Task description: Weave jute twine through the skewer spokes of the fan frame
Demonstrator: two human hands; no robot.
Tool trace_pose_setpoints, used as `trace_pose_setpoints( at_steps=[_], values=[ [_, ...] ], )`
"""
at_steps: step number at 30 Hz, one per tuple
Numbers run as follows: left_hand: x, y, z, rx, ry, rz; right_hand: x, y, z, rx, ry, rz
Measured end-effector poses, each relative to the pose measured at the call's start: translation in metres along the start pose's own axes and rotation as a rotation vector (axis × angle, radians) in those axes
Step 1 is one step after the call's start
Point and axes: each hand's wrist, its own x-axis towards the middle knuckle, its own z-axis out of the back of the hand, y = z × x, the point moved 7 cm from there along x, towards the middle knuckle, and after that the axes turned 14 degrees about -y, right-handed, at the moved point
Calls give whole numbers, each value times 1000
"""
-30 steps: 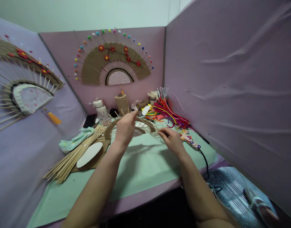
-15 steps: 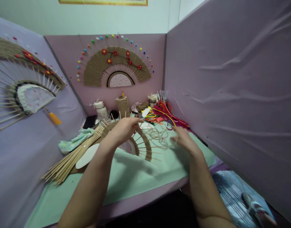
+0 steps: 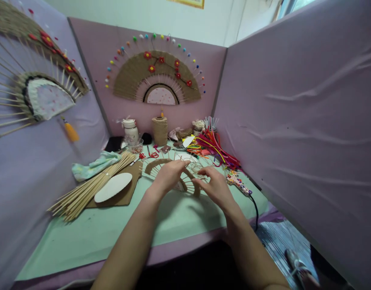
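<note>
A half-woven fan of wooden sticks and jute twine (image 3: pixel 157 166) lies flat on the green table mat (image 3: pixel 119 229). My left hand (image 3: pixel 169 177) rests on the fan's top, fingers curled and pinching near its right side. My right hand (image 3: pixel 214 186) is beside the fan's right end, fingers pinched on a thin strand of jute twine (image 3: pixel 197 168) that loops loosely behind it.
A bundle of wooden skewers (image 3: pixel 88 187), a white oval card (image 3: pixel 113 187) on brown cardboard, a twine spool (image 3: pixel 160 131), a white jar (image 3: pixel 130 131), coloured pipe cleaners (image 3: pixel 215 147) and a glue gun (image 3: pixel 240 184) surround the work. Finished fans (image 3: pixel 157 78) hang on purple partition walls.
The fan went from held up and tilted to lying flat on the mat. My right hand came back in to the fan's right end. The camera tilted up slightly.
</note>
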Motion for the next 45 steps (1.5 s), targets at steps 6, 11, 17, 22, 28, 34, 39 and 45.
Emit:
trace_pose_setpoints(
  at_steps=[6,11,17,22,28,34,39,45],
  values=[
    [-1,9,-2,-1,-30,45,-6,-4,-19,-71,-28,44],
    [-1,9,-3,-32,-18,72,-5,4,-10,-16,-73,35],
    [-1,11,-4,-22,-8,121,-3,0,7,9,-27,-65],
    [-2,14,-4,-28,-23,141,-1,-10,26,25,129,-153],
    [-3,15,-4,-49,-36,137,32,-33,45,94,-185,-160],
    [-3,13,-3,-63,-24,141,32,-87,-9,-17,13,-230],
    [-5,16,-7,-82,-4,153,3,-115,-37,9,277,-277],
    [-6,12,-6,-111,-9,187,-4,-109,-41,-1,341,-233]
  ],
)
